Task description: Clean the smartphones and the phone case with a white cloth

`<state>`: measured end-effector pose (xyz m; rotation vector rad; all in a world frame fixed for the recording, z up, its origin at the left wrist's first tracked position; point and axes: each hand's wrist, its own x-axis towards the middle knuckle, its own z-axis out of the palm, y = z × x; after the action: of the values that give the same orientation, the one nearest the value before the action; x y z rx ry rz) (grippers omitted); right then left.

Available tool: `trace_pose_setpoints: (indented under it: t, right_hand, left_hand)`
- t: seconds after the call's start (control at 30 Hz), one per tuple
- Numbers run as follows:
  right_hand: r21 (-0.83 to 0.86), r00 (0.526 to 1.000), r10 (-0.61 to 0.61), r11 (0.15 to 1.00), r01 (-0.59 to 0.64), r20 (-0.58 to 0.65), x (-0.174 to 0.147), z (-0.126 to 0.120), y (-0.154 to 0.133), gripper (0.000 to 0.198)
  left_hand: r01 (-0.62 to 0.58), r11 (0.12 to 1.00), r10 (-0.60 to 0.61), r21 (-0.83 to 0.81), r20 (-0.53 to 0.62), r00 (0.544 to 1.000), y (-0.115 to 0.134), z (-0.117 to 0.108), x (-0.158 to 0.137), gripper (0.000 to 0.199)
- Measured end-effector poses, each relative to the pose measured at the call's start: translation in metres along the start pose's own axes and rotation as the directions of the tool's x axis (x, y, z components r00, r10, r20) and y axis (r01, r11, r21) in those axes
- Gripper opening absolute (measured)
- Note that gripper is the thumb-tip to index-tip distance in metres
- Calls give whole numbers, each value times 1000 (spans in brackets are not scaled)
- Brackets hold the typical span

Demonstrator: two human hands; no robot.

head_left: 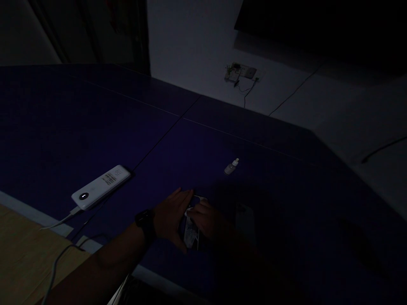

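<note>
The scene is very dark. A flat, phone-sized rectangular thing (191,235) with a pale, patterned surface lies on the blue table between my hands. My left hand (170,218), with a dark watch at its wrist, rests along the left side of this thing, fingers stretched and thumb spread apart. Over its upper part, my right hand (206,217) has its fingers bent and pressed together. A small whitish piece (188,210) shows at those fingertips, too dim to name. Farther off stands or leans a small clear dropper bottle (230,168) with a white top.
A white power bank (100,188) with a plugged-in white cable (62,222) lies to the left. Right of my hands is a dim phone (245,220). The blue table (152,123) meets a wall with sockets (243,72) and a dark screen (321,31).
</note>
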<state>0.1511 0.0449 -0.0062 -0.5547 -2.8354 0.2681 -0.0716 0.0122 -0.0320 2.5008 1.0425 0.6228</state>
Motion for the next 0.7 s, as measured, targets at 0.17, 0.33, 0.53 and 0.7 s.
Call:
trace_pose_setpoints:
  t: [0.17, 0.33, 0.53, 0.7]
  right_hand:
    - [4, 996, -45, 999, 44, 83, -12, -4, 7, 21]
    - [4, 999, 16, 1000, -16, -36, -5, -5, 2, 20]
    - [66, 989, -134, 989, 130, 56, -10, -5, 0, 17]
    - [29, 1000, 14, 999, -13, -22, 3, -4, 4, 20]
  left_hand:
    - [2, 1000, -2, -1, -1, 1000, 1, -1, 0, 154]
    - [-2, 1000, 2, 5, 4, 1000, 0, 0, 0, 154]
    - [16, 1000, -16, 1, 7, 1000, 1, 0, 0, 155]
    - [15, 1000, -15, 9, 31, 999, 0, 0, -1, 154]
